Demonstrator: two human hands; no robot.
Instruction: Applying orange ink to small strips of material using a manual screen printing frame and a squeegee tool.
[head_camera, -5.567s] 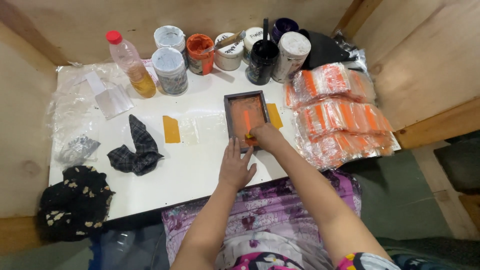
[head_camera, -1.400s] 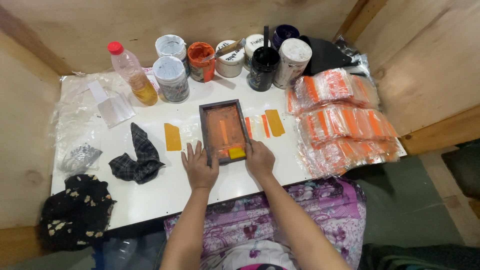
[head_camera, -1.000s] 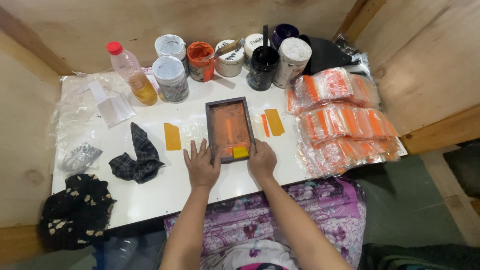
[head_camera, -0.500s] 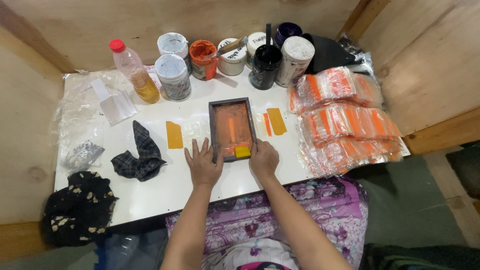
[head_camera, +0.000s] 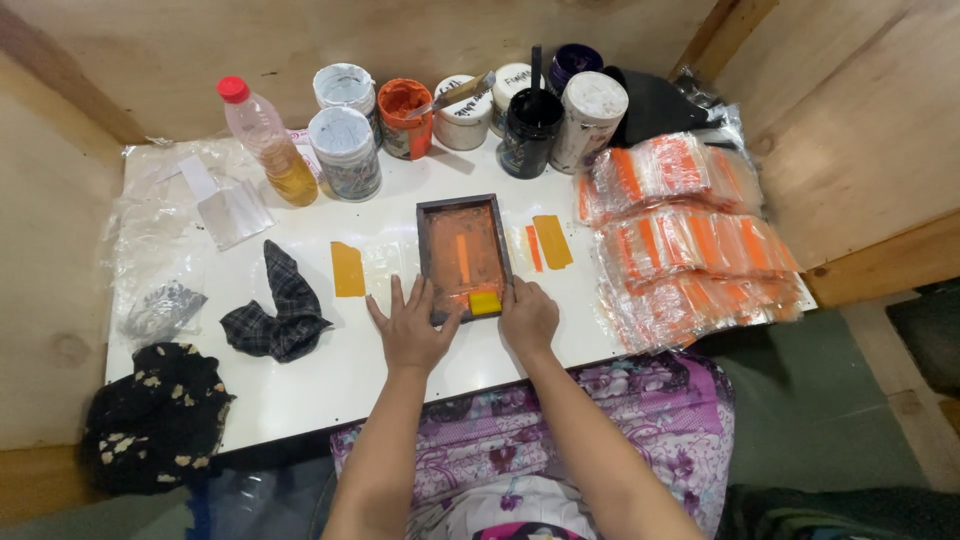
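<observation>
Head view, looking straight down on a white desk (head_camera: 300, 385) set between wooden walls. At the middle lies a small dark rectangular frame (head_camera: 463, 255) with an orange-stained screen, its long sides running near to far. A small yellow block (head_camera: 485, 303) sits inside the frame at its near right corner.

The left hand (head_camera: 412, 328) lies flat on the desk, fingers spread and pointing far, with the fingertips touching the frame's near left corner; it grips nothing. The right hand (head_camera: 528, 315) rests at the frame's near right corner, fingers loosely curled against the edge just beside the yellow block; whether it pinches anything cannot be told. So the frame sits just beyond both hands, between them.

Left of the frame a yellow strip (head_camera: 347, 269) lies flat on the desk, and right of it lie orange and yellow strips (head_camera: 545, 242). Farther left are a dark checked cloth (head_camera: 280, 310) and a black flowered cloth (head_camera: 155, 420) at the near left corner. Along the far edge stand paint pots (head_camera: 345, 150) and a plastic bottle (head_camera: 265, 140) with a red cap. On the right, stacks of clear bags (head_camera: 690, 240) with orange contents cover the desk.
</observation>
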